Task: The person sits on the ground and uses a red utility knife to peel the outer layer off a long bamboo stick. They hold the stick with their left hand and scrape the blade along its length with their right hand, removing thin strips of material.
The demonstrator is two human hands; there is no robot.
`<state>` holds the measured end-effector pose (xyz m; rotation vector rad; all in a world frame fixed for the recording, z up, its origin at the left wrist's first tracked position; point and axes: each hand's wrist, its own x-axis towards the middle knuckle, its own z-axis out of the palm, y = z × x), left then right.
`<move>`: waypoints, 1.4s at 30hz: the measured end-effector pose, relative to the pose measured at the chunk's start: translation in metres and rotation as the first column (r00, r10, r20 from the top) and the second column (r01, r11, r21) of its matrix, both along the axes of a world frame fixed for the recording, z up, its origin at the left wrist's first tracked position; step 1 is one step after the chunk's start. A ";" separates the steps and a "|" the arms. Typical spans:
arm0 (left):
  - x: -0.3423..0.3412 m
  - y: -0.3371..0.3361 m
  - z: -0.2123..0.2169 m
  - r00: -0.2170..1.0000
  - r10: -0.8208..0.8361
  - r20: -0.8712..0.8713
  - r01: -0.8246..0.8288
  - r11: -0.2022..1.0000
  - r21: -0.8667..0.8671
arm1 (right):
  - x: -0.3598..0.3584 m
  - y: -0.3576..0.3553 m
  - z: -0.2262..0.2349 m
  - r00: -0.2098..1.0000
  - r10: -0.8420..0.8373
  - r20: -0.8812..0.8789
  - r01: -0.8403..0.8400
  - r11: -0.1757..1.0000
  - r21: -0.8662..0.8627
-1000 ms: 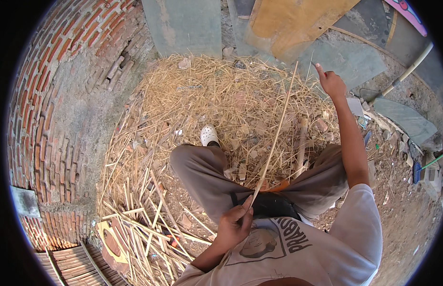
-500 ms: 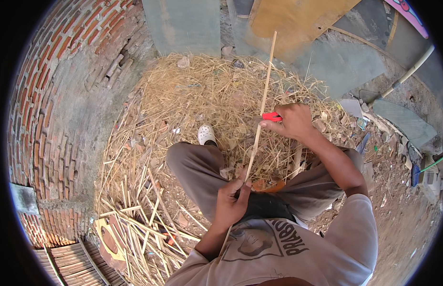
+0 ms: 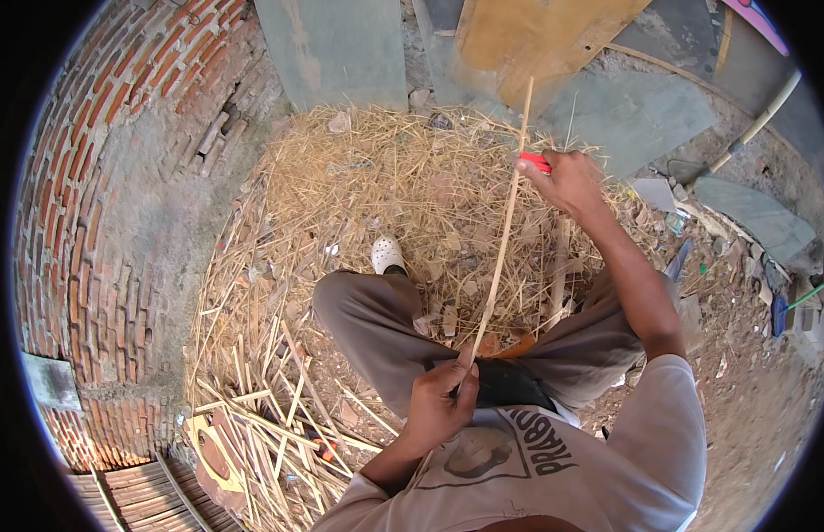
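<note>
Bamboo strip (image 3: 503, 232) is what both hands are busy with in the head view, the only view I have: a long, thin, pale sliver running from my lap up and away toward the far side, its tip ending over the yellow board (image 3: 536, 35) leaning at the far edge. My left hand (image 3: 440, 403) is near, just in front of my chest, fingers curled and pinched tight around the strip's near end. My right hand (image 3: 567, 180) is stretched out far and to the right, closed around a small red-handled tool (image 3: 536, 162) that sits against the strip; I cannot tell from here how its blade meets the bamboo. The hands are well apart, one at each stretch of the same strip. I am seated, knees in grey trousers (image 3: 376, 319) spread, one white shoe (image 3: 387, 254) planted on a broad heap of straw-coloured shavings (image 3: 376, 186). Loose split bamboo sticks (image 3: 261, 426) lie scattered near and left, beside a curved brick wall (image 3: 101, 204). A grey slab (image 3: 341, 44) stands at the far side, left of the yellow board, and a pale pipe (image 3: 757, 124) slants across the far right ground.
</note>
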<state>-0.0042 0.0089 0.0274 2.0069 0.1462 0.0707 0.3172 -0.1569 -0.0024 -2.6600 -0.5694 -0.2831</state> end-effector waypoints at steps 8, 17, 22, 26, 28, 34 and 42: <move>-0.016 0.000 0.006 0.997 0.065 -0.051 -0.066 0.998 -0.009 | -0.023 -0.003 -0.002 0.981 0.190 -0.043 -0.193 0.978 -0.076; -0.002 0.008 0.006 0.993 0.078 0.093 -0.085 0.993 0.079 | -0.062 0.018 -0.008 0.899 0.409 0.153 -0.421 0.905 0.053; -0.001 0.009 0.004 0.992 0.121 0.022 -0.122 0.991 0.046 | -0.091 0.028 -0.008 0.852 0.491 0.182 -0.505 0.863 0.032; -0.005 0.004 0.008 0.996 0.079 0.035 -0.082 0.994 0.078 | -0.043 0.018 -0.007 0.912 0.352 0.212 -0.347 0.936 -0.061; -0.005 0.004 0.007 0.997 0.030 0.066 -0.037 0.994 0.101 | -0.026 0.015 -0.003 0.957 0.260 0.132 -0.259 0.966 -0.023; -0.015 0.005 0.011 0.999 -0.033 -0.006 0.034 0.994 0.103 | 0.023 0.004 -0.011 0.992 0.079 0.103 -0.079 0.997 -0.003; -0.043 0.003 0.010 0.993 -0.115 -0.023 0.116 0.993 0.023 | 0.099 -0.056 -0.020 0.962 -0.270 -0.051 0.272 0.960 0.059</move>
